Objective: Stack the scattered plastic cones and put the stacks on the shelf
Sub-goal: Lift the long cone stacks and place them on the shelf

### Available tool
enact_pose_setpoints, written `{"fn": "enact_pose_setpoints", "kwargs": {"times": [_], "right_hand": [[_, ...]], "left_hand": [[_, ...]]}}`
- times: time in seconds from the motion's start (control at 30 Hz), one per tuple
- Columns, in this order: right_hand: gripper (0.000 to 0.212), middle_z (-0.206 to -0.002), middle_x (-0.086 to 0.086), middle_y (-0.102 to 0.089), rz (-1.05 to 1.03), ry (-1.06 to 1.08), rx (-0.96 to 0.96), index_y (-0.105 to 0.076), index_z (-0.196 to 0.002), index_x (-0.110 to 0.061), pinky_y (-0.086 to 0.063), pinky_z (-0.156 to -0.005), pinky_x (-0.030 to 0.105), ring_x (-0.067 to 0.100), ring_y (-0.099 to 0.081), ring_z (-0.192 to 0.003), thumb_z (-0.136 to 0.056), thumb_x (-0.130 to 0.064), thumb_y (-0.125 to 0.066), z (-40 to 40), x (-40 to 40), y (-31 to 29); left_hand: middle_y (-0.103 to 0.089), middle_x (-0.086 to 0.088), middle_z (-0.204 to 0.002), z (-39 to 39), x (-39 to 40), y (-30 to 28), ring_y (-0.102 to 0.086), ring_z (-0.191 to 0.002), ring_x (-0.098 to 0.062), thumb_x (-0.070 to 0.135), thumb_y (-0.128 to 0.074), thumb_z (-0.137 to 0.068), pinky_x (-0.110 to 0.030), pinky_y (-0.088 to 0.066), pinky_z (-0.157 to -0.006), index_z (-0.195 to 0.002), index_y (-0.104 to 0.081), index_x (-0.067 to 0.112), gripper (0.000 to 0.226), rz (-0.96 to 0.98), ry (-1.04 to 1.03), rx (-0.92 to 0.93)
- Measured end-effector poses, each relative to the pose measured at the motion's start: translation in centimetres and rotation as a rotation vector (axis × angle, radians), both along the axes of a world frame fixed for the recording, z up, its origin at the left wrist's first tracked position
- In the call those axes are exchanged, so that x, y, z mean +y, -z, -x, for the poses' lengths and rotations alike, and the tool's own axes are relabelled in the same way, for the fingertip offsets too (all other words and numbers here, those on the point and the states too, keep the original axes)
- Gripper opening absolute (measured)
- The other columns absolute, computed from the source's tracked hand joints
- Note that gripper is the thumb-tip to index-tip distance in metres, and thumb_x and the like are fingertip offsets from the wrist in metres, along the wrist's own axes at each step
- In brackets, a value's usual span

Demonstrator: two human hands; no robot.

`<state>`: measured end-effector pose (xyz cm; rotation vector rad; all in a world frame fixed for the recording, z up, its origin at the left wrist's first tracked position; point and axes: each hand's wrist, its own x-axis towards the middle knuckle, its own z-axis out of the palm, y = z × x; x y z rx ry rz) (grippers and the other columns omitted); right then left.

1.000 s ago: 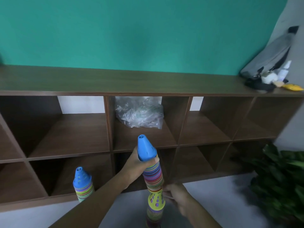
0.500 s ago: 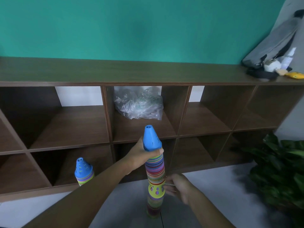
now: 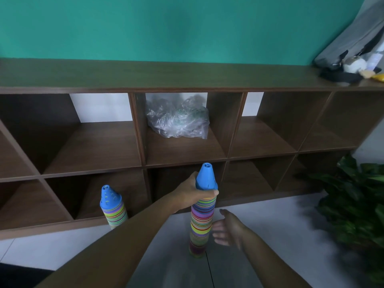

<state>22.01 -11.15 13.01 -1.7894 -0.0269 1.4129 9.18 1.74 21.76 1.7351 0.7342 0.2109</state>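
Note:
A tall stack of striped plastic cones (image 3: 202, 223) topped by a blue cone stands upright on the floor in front of the shelf (image 3: 182, 159). My left hand (image 3: 192, 194) is closed around the stack just below the blue top. My right hand (image 3: 225, 228) hovers beside the lower part of the stack with its fingers apart, holding nothing. A second, shorter striped stack (image 3: 113, 206) with a blue top stands at the front of a lower left compartment; its base is hidden behind my left forearm.
A crumpled clear plastic bag (image 3: 178, 119) lies in the upper middle compartment. A grey bag and small items (image 3: 351, 57) sit on the shelf's top at the right. A leafy green plant (image 3: 353, 200) stands on the floor at the right.
The yellow cone that showed low on the tall stack is gone from sight, and the stack looks evenly striped. My right hand has let go and opened beside it. The view has tilted down.

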Motion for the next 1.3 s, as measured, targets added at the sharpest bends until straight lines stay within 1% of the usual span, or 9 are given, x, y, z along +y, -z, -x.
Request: {"fn": "enact_pose_setpoints", "kwargs": {"times": [0.1,0.33,0.43,0.63,0.77,0.83,0.9,1.17,1.3], "right_hand": [[0.067,-0.109,0.016,-0.066,0.001,-0.016,-0.004,-0.066,-0.107,0.001,-0.054,-0.074,0.038,0.027,-0.061,-0.093,-0.102,-0.059,-0.036,-0.1,-0.2,0.3],[0.071,-0.112,0.011,-0.061,-0.037,-0.071,-0.068,-0.063,-0.117,-0.002,-0.055,-0.075,0.038,0.027,-0.061,-0.101,-0.101,-0.064,-0.032,-1.4,-0.3,-0.8],[0.068,-0.113,0.009,-0.065,-0.028,-0.147,-0.108,-0.065,-0.118,-0.006,-0.055,-0.078,0.037,0.026,-0.064,-0.101,-0.102,-0.062,-0.032,-1.3,-0.3,-1.3],[0.043,-0.105,0.004,-0.072,-0.121,-0.065,-0.45,-0.066,-0.115,-0.013,-0.047,-0.067,0.028,0.018,-0.067,-0.077,-0.103,-0.048,-0.044,-0.8,0.7,-2.9],[0.046,-0.09,0.021,-0.067,-0.246,0.018,-0.631,-0.067,-0.105,0.003,-0.045,-0.07,0.033,0.029,-0.065,-0.08,-0.102,-0.04,-0.053,-1.0,1.8,-5.8],[0.042,-0.075,0.007,-0.066,-0.315,0.005,-0.724,-0.069,-0.087,-0.003,-0.049,-0.073,0.034,0.026,-0.064,-0.079,-0.1,-0.041,-0.056,-1.1,2.6,-7.7],[0.032,-0.08,0.0,-0.074,-0.397,-0.029,-0.745,-0.072,-0.082,-0.015,-0.056,-0.08,0.039,0.023,-0.07,-0.084,-0.099,-0.039,-0.058,-0.8,3.6,-9.9],[0.01,-0.085,-0.012,-0.072,-0.578,-0.331,-1.09,-0.072,-0.089,-0.026,-0.039,-0.069,0.002,-0.009,-0.061,-0.08,-0.094,-0.024,-0.063,4.5,7.6,-16.5],[0.009,-0.082,-0.018,-0.068,-0.631,-0.515,-1.105,-0.072,-0.093,-0.024,-0.038,-0.071,0.0,-0.009,-0.059,-0.079,-0.094,-0.026,-0.063,10.0,9.7,-15.0]], "left_hand": [[-0.069,0.003,-0.116,-0.3,-0.2,0.7,-0.07,-0.105,-0.013,0.055,-0.087,-0.056,-0.041,-0.059,-0.094,-0.125,-0.051,0.03,0.081,-0.014,0.017,0.018],[-0.068,0.004,-0.119,-0.1,0.1,0.2,-0.068,-0.107,-0.012,0.049,-0.086,-0.071,-0.04,-0.057,-0.096,-0.127,-0.053,0.025,0.07,-0.058,0.053,0.025],[-0.068,0.007,-0.119,0.1,0.4,-0.3,-0.068,-0.108,-0.011,0.062,-0.082,-0.064,-0.036,-0.058,-0.095,-0.127,-0.055,0.026,0.078,-0.082,0.086,0.037],[-0.071,0.006,-0.115,1.1,1.3,-0.8,-0.068,-0.104,-0.008,0.042,-0.087,-0.074,-0.026,-0.056,-0.091,-0.117,-0.064,0.02,0.053,-0.092,0.003,-0.086],[-0.07,0.007,-0.116,2.3,2.2,-1.2,-0.068,-0.104,-0.007,0.061,-0.08,-0.064,-0.025,-0.054,-0.092,-0.114,-0.068,0.02,0.066,-0.131,0.001,-0.117],[-0.071,0.007,-0.111,3.3,3.1,-1.6,-0.066,-0.095,0.001,0.057,-0.075,-0.081,-0.021,-0.05,-0.083,-0.111,-0.07,0.02,0.048,-0.172,-0.009,-0.1],[-0.072,0.009,-0.102,4.8,4.5,-2.1,-0.063,-0.085,0.006,0.064,-0.066,-0.084,-0.022,-0.046,-0.077,-0.105,-0.072,0.023,0.046,-0.243,-0.034,-0.097],[-0.074,0.011,-0.089,12.4,10.9,-3.8,-0.069,-0.088,-0.005,0.068,-0.06,-0.079,-0.028,-0.052,-0.083,-0.091,-0.073,0.025,0.047,-0.556,-0.125,0.002],[-0.073,0.013,-0.089,17.0,12.5,-1.9,-0.067,-0.085,-0.002,0.04,-0.074,-0.088,-0.029,-0.053,-0.084,-0.093,-0.072,0.024,0.017,-0.595,-0.18,0.143]]}}
